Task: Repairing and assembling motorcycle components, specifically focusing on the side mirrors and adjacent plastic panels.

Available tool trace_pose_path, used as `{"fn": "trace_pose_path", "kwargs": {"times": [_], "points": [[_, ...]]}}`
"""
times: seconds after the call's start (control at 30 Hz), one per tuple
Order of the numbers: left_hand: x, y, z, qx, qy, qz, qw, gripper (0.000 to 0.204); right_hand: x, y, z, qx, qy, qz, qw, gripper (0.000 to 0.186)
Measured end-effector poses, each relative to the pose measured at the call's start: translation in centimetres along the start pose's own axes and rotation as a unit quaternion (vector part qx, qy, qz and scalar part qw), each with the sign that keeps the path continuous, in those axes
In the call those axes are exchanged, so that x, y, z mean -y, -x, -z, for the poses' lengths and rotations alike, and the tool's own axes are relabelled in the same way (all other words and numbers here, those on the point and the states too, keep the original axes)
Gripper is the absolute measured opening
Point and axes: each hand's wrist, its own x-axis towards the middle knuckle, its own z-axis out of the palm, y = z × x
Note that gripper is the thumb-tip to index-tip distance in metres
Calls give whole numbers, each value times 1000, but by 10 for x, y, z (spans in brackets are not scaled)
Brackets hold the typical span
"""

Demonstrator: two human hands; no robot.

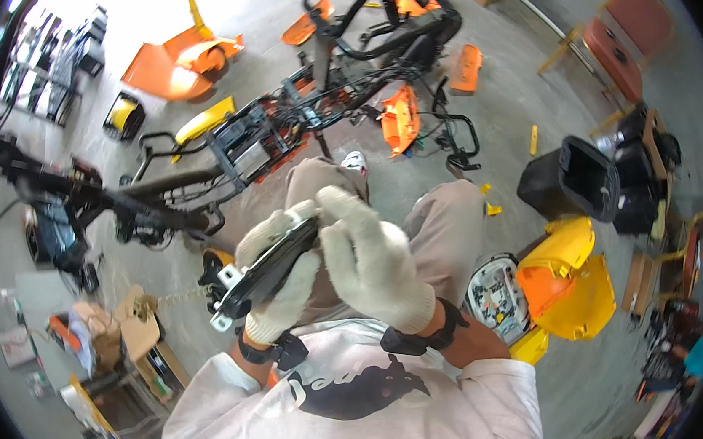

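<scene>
Both hands wear pale knitted gloves. In the head view, my left hand point(285, 298) grips a dark, elongated part point(266, 270) with silver mounting tabs, tilted diagonally in front of my lap. My right hand point(363, 259) is closed at the part's upper end, its bent fingertips against it; the palm hides some of the contact. A chain dangles just left of the part, near its lower end.
A stripped vehicle frame point(240, 149) stretches across ahead and left. Orange panels point(167, 70) lie around it. At the right are a black bin point(562, 181), yellow panels point(576, 300), a toolcase point(496, 297) and a chair point(609, 50). A cluttered table point(48, 292) stands lower left.
</scene>
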Motion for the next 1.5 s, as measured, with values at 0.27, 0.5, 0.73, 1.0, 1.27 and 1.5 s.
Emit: {"fn": "trace_pose_path", "kwargs": {"times": [0.27, 0.5, 0.73, 1.0, 1.27, 1.5], "points": [[11, 12, -15, -71, 73, 41, 994, 64, -7, 9, 0, -5, 24, -82, 996, 35], [-10, -1, -13, 40, -46, 3, 998, 51, 5, 7, 11, -10, 23, -91, 996, 31], [-2, -8, -27, 54, 58, -43, 996, 54, 12, 8, 15, -16, -116, -341, 933, 29], [6, 0, -19, 72, -38, -17, 997, 54, 18, 9, 30, 19, -346, -396, 850, 29], [1, -4, -16, -81, 242, 141, 956, 52, 2, 25, 46, -68, -333, -355, 871, 31], [8, -4, -7, -126, 59, 64, 988, 50, -53, 84, 99, -220, -316, -431, 816, 26]]}}
